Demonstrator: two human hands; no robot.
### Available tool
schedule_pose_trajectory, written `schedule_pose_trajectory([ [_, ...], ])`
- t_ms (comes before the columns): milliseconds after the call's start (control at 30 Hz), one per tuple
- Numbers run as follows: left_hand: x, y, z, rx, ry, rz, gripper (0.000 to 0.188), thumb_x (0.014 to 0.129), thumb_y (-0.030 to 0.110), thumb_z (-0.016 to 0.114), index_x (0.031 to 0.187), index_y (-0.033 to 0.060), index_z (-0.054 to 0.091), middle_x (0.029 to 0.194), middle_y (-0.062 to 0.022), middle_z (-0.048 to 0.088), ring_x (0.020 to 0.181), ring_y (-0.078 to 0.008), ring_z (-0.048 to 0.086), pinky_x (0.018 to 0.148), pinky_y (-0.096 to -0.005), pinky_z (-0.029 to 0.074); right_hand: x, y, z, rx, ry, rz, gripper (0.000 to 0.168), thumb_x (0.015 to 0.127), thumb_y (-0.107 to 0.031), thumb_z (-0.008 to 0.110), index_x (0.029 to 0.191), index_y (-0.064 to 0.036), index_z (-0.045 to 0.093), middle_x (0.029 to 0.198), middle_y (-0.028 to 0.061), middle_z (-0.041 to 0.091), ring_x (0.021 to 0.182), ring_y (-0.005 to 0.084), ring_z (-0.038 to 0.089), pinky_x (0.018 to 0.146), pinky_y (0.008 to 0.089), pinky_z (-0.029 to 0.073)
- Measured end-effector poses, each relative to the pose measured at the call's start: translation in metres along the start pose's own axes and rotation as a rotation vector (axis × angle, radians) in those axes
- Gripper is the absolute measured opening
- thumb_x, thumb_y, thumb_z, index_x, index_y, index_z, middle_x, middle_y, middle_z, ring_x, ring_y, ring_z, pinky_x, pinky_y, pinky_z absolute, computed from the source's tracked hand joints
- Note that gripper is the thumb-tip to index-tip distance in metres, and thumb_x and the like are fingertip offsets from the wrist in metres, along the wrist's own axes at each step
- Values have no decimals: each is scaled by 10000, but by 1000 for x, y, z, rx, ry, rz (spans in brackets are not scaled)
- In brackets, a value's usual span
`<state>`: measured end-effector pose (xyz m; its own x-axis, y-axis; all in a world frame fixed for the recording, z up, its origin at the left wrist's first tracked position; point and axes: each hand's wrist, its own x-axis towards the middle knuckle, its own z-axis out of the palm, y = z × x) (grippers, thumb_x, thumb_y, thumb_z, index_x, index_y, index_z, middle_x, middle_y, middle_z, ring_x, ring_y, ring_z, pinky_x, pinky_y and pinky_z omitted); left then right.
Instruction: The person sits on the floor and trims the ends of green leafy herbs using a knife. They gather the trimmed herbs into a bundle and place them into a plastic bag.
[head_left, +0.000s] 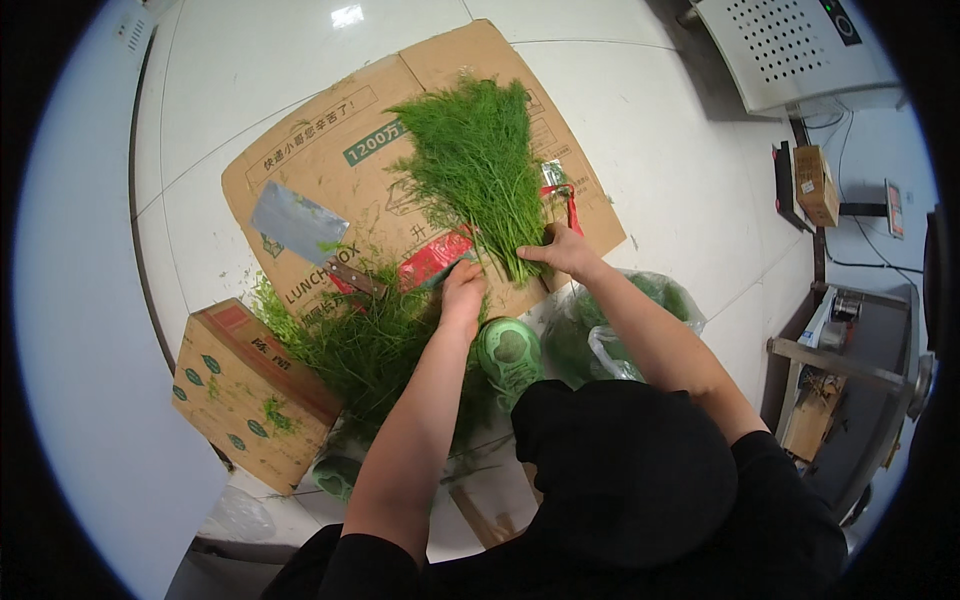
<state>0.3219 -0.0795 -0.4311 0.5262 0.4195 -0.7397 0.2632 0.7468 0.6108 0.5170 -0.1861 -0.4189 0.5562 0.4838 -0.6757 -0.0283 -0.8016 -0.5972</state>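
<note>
A large bunch of feathery green dill (480, 150) lies on a flattened cardboard sheet (352, 97), its stems pointing toward me. My right hand (559, 251) is at the right side of the stem ends, thumb against them; how firmly it grips cannot be told. Left of the stems, my left hand (465, 289) has its fingers bent down near the cardboard, beside red tape (439, 259); what is between its fingers is hidden. A cleaver (300, 221) with a wooden handle rests on the cardboard at the left. A loose heap of dill (367, 352) lies below the cleaver, partly behind my left forearm.
A cardboard box (255, 397) stands left of the heap. A clear plastic bag (600, 330) of greens is under my right forearm, beside my green shoe (510, 356). A perforated metal appliance (787, 52) is at upper right, a metal shelf (840, 360) at the right.
</note>
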Motion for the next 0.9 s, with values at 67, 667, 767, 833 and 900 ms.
schedule_pose_trajectory([
  [67,13,-10,-1,-79,-25,-13,653,828,-76,481,1450,-24,290,1279,-124,529,851,-136,531,763,-251,430,-11,-21,8,73,6,-37,819,627,-359,878,1178,139,533,1119,196,639,993,245,632,859,336,502],
  [667,-33,17,50,648,5,293,592,875,261,550,1366,-16,370,1377,-259,418,1290,-393,391,1069,-431,319,-32,-48,39,604,-305,88,566,750,-190,818,1223,-20,558,1100,87,636,998,170,599,877,310,486],
  [767,-45,26,57,993,1,356,756,913,460,515,1425,-44,279,1486,-266,268,1387,-419,231,1145,-447,200,-25,-39,27,641,-378,151,615,716,-253,834,1216,-4,577,1164,121,619,1085,210,565,903,352,468],
  [833,-58,36,63,1228,23,382,788,919,513,483,1442,-34,261,1513,-260,212,1406,-428,176,1155,-452,170,-29,-44,15,704,-448,212,607,716,-259,831,1215,-18,583,1189,117,607,1087,219,562,902,372,461],
  [900,-60,47,62,1235,-53,381,821,919,573,446,1458,-15,253,1534,-254,156,1421,-423,137,1159,-449,154,-20,-35,7,742,-490,294,559,735,-235,808,1209,-36,589,1193,111,601,1063,235,568,860,415,479],
])
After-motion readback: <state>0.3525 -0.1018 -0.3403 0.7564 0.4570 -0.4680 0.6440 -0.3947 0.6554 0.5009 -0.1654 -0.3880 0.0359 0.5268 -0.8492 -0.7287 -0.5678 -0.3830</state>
